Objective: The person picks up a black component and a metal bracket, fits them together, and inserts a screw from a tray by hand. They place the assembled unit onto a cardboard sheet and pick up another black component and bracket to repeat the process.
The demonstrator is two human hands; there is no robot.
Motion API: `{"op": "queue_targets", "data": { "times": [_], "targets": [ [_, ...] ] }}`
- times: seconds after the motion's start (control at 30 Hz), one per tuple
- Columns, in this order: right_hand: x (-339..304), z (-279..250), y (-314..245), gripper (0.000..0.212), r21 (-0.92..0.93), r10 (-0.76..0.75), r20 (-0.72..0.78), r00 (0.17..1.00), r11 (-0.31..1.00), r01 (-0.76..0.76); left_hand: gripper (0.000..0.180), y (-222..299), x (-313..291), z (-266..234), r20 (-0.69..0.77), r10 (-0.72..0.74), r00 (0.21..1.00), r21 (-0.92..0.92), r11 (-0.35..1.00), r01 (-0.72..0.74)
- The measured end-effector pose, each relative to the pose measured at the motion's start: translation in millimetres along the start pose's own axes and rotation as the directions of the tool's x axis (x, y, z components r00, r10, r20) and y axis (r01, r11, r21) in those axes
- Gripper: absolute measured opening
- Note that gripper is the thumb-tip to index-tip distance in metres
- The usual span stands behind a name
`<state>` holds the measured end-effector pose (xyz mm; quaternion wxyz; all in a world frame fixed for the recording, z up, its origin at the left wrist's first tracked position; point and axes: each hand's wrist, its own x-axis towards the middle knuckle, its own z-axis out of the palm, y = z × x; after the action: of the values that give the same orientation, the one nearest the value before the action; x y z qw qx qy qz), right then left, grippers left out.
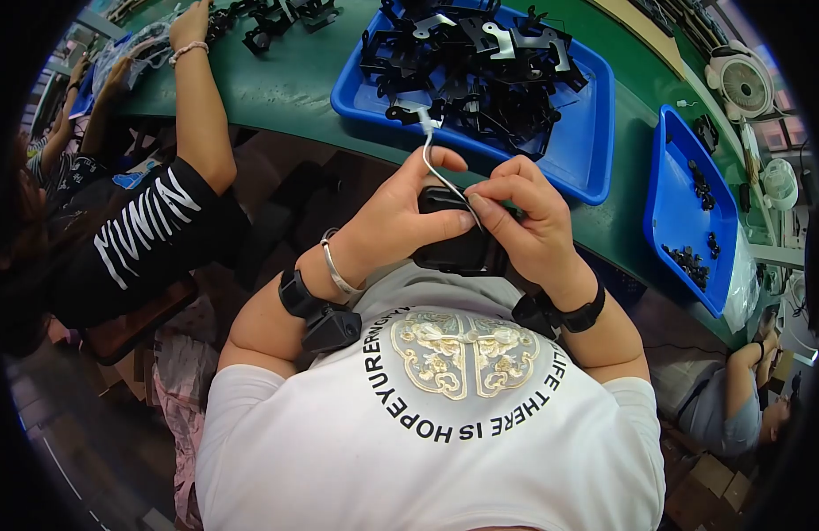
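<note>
My left hand [401, 208] is closed on the near left side of a dark, box-like part [447, 243], thumb laid across it. From that part a thin white cable [438, 173] rises past my left fingers and ends in a white connector plug [425, 120] by the near rim of the blue tray. My right hand [529, 217] pinches the cable between thumb and forefinger at the part's upper edge. The part's underside and my other fingertips are hidden.
A blue tray [602, 133] heaped with black metal brackets [480, 71] stands ahead on the green table [294, 84]. To the right, another blue tray [671, 212] holds small black pieces. A fan [742, 81] is at the far right. A co-worker's arm [201, 115] reaches over the table at left.
</note>
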<state>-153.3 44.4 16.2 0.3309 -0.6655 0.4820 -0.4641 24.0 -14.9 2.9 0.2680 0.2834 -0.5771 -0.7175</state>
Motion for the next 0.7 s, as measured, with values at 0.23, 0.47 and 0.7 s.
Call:
{"op": "queue_targets", "data": {
  "times": [0.23,0.47,0.7],
  "targets": [
    [2.0,8.7,4.5,0.006,0.199,0.116,-0.016,0.993,0.974,-0.11,0.06,10.1,6.0,-4.7,0.014,-0.116,0.993,-0.109,0.987,0.117],
    [20.0,6.0,2.2,0.006,0.08,-0.015,-0.085,0.996,0.997,0.022,0.053,22.6,5.8,-7.6,-0.089,-0.18,0.98,-0.403,0.906,0.13],
    [54.2,-0.4,-4.1,0.002,0.031,-0.06,-0.398,0.915,0.996,0.079,0.052,12.3,-3.1,12.0,-0.148,0.113,0.983,-0.719,0.669,-0.185]
  ]
}}
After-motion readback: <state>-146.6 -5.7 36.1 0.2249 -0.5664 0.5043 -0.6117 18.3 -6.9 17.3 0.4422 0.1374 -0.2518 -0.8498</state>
